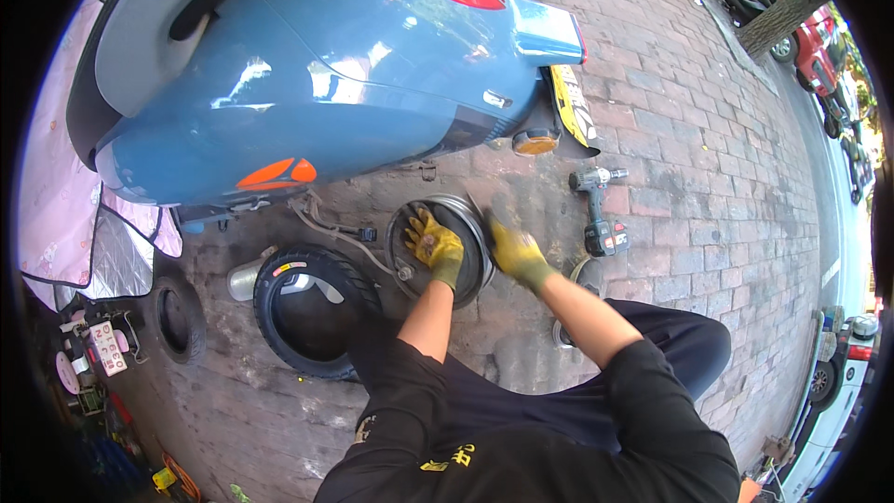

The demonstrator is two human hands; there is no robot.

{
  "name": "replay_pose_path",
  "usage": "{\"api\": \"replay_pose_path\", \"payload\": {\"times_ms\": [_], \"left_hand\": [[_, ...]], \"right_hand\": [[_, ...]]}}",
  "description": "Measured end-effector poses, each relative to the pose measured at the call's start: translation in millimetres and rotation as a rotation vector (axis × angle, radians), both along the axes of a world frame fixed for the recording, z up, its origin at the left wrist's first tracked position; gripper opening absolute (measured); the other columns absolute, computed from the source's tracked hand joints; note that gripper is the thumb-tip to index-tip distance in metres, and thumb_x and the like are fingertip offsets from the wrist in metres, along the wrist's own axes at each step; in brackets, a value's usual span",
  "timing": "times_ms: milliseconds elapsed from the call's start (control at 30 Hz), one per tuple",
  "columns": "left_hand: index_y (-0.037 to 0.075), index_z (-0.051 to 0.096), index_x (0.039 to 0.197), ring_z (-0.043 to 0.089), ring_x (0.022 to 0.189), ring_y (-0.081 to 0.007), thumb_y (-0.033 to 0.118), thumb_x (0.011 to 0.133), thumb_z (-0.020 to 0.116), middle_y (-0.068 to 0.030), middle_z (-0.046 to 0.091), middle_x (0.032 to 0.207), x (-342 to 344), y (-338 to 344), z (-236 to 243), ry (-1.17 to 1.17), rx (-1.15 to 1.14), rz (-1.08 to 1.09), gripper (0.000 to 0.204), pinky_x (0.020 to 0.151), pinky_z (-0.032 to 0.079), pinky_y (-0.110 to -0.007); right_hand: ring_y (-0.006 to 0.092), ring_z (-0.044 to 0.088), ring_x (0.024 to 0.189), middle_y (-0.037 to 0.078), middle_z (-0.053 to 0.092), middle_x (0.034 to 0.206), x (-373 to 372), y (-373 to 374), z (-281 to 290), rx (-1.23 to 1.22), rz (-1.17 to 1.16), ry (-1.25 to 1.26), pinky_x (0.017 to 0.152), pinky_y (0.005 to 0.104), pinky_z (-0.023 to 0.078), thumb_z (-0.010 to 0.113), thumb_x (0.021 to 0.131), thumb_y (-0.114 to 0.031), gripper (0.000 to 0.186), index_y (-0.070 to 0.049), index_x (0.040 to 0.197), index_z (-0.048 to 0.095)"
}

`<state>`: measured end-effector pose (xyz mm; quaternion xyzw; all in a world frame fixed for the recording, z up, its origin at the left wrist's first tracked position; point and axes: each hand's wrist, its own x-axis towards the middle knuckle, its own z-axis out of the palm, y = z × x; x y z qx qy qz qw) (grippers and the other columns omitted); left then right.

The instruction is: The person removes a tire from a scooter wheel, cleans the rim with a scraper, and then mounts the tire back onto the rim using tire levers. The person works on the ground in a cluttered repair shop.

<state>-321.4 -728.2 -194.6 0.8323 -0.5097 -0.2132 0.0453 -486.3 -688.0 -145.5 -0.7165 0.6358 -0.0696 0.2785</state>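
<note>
1. Wears smudged yellow work gloves (447, 259) on both hands, black sleeves (666, 410) and dark trousers (684, 340).
2. Rests the left hand (434, 247) over the dark middle of a wheel (475, 247), with fingers apart and slightly bent.
3. Has the right hand (517, 247) at the wheel's right edge, just beside the rim; cannot tell whether to call its blurred, darkened fingers together, apart or clamped on something.
4. Has the wheel lying on its side on brick paving (680, 224), in front of the legs and near the underside of a blue scooter (372, 121).
5. See a cable (352, 242) running from under the scooter toward the wheel's left side, near a small black connector (368, 235).
6. Has a loose black tyre (265, 312) lying left of the wheel, with a silver cylinder (244, 279) partly behind it and a smaller tyre (164, 321) farther left.
7. Has a cordless power tool (596, 210) lying to the right of the right hand, apart from it.
</note>
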Motion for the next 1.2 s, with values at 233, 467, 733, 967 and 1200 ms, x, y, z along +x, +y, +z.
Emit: {"api": "replay_pose_path", "payload": {"times_ms": [233, 467, 733, 967, 1200], "left_hand": [[0.020, 0.031, 0.162, 0.038, 0.149, -0.0402, 0.033, 0.102, 0.043, -0.0151, 0.035, 0.165, 41.7, 0.8, -17.3, -0.096, 0.053, 0.091, 0.062, 0.121, 0.027, -0.055], [0.018, 0.030, 0.162, 0.034, 0.150, -0.0426, 0.033, 0.096, 0.054, -0.0176, 0.032, 0.166, 29.8, 17.8, 1.8, -0.103, 0.095, 0.021, 0.071, 0.122, 0.024, -0.056], [0.016, 0.033, 0.161, 0.034, 0.150, -0.0410, 0.034, 0.098, 0.052, -0.0170, 0.032, 0.166, 3.0, 25.6, 10.3, -0.055, 0.081, 0.021, 0.068, 0.122, 0.024, -0.054], [0.017, 0.034, 0.160, 0.036, 0.149, -0.0406, 0.031, 0.100, 0.049, -0.0161, 0.033, 0.165, 22.1, 21.7, 6.6, -0.099, 0.066, 0.080, 0.064, 0.121, 0.027, -0.054], [0.021, 0.030, 0.162, 0.036, 0.151, -0.0356, 0.033, 0.104, 0.041, -0.0111, 0.033, 0.167, 8.2, 0.0, -9.7, -0.036, 0.139, 0.279, 0.060, 0.120, 0.026, -0.059]], "right_hand": [[0.0459, 0.069, 0.099, 0.031, 0.070, 0.103, 27.7, 58.4, 25.4, 0.156, -0.027, -0.033, 0.087, 0.0560, 0.052, 0.053, 0.092, -0.015, 0.057, -0.007, 0.147, 0.043], [0.0464, 0.070, 0.097, 0.029, 0.071, 0.105, 45.9, 2.2, 67.6, 0.404, -0.095, -0.040, 0.084, 0.0549, 0.054, 0.051, 0.093, -0.015, 0.061, -0.007, 0.153, 0.038], [0.0443, 0.072, 0.071, 0.030, 0.072, 0.102, 45.2, -21.3, 84.0, 0.492, -0.216, -0.131, 0.049, 0.0500, 0.058, 0.049, 0.094, -0.013, 0.060, -0.005, 0.152, 0.038], [0.0473, 0.069, 0.097, 0.031, 0.070, 0.103, 35.8, 30.6, 36.8, 0.359, -0.083, -0.027, 0.084, 0.0568, 0.053, 0.051, 0.094, -0.016, 0.068, -0.009, 0.159, 0.031], [0.0465, 0.067, 0.104, 0.032, 0.070, 0.104, 7.9, 58.4, 22.6, 0.238, -0.083, -0.013, 0.091, 0.0561, 0.050, 0.053, 0.095, -0.017, 0.067, -0.012, 0.159, 0.033]]}}
